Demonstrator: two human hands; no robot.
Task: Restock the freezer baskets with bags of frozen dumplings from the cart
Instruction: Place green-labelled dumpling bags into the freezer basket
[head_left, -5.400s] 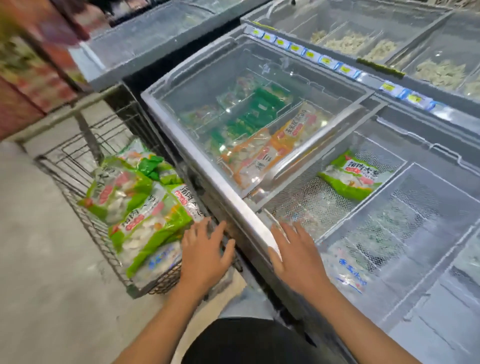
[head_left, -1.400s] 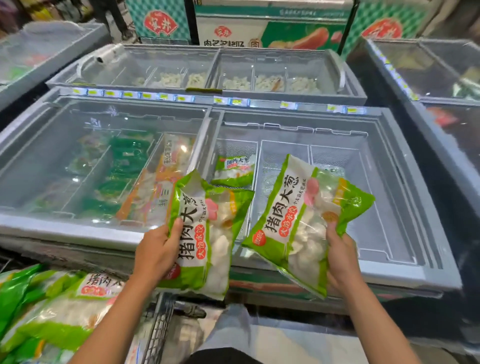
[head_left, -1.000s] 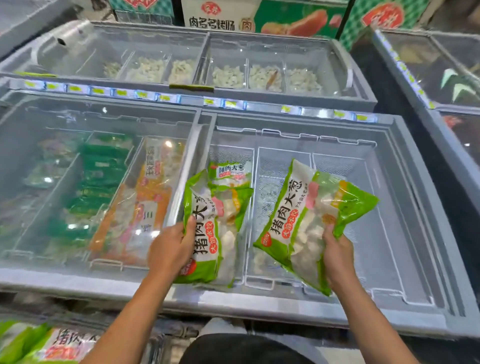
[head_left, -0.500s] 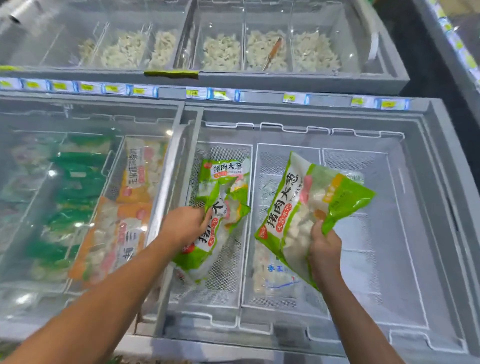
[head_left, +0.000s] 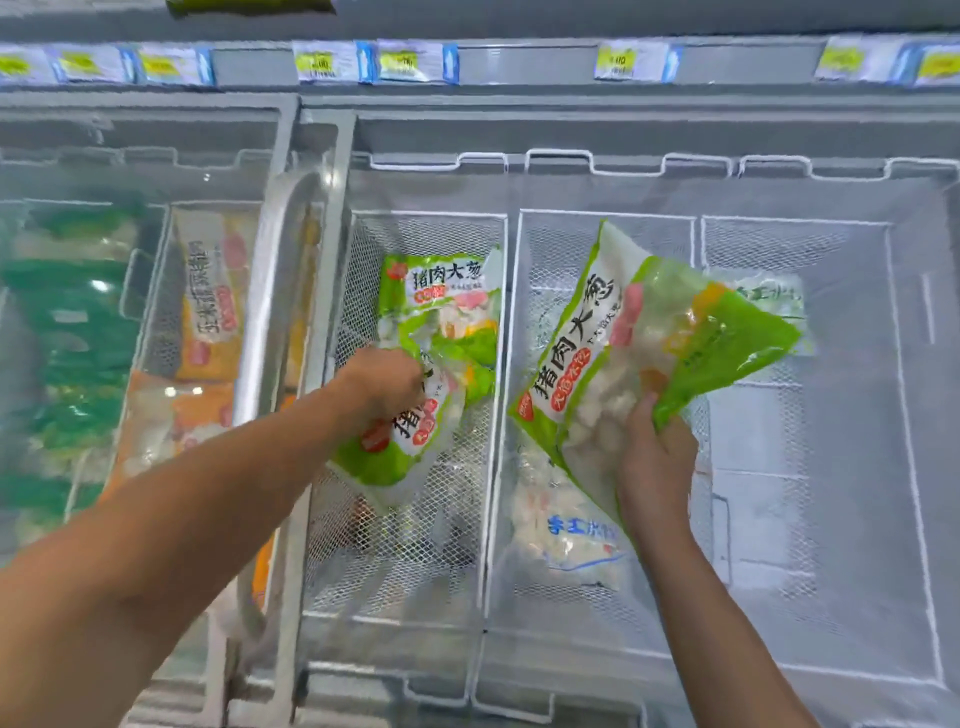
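The likeliest slip here, as I judge it, is the bag (head_left: 410, 415) under the left hand (head_left: 382, 382) landing crooked in the left basket (head_left: 332, 525): it overlaps the green bag already lying there (head_left: 441, 291) toward the upper centre of the frame, so it could ride up on that one and slump against the mesh wall. The left fingers are curled round the bag's upper edge, gripping it low inside the basket. The right hand (head_left: 657, 457), lower right of centre, pinches the other bag (head_left: 639, 343) by its lower edge, and a one-edge hold on a loose, lumpy pack (the dumplings shift inside) could let it swing or slide out over the middle basket (head_left: 506, 519), where a pale blue-lettered bag (head_left: 566, 535) lies on the bottom. Both held bags are glossy green plastic with a clear window showing white dumplings, bold dark characters and red badges; both tilt diagonally.
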